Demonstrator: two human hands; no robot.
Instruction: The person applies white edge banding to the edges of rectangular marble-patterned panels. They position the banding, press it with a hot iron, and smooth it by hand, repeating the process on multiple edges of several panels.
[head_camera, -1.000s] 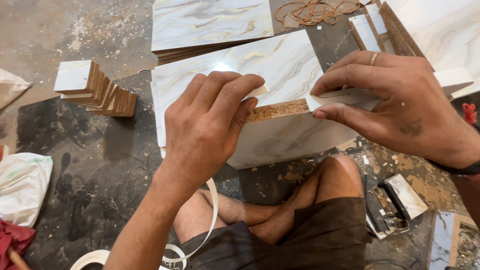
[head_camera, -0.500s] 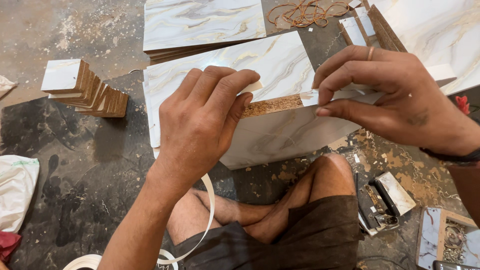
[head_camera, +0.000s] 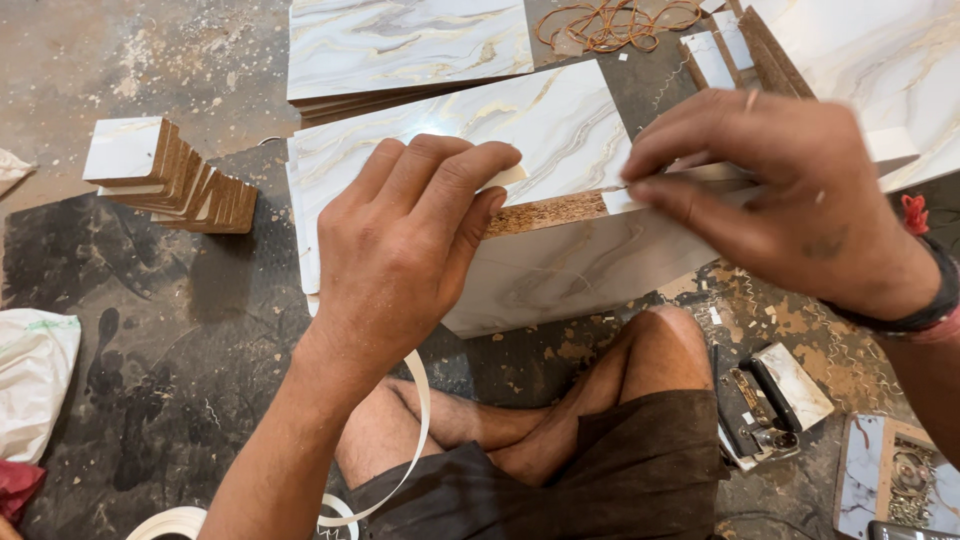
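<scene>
Both hands (head_camera: 400, 250) (head_camera: 790, 190), edge strip (head_camera: 680, 175) pinched, panel (head_camera: 560, 130) beneath

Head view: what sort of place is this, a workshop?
Likely a small furniture or laminate workshop, worked on the floor: marble-pattern laminated boards are stacked about, cut board blocks lean in a row, and edge-banding tape curls beside the person's knee.

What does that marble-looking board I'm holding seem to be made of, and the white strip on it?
Board: likely particleboard with a glossy marble-pattern laminate; its bare edge looks brown and grainy. Strip: thin, flexible white edge banding, probably plastic, since it curls.
</scene>
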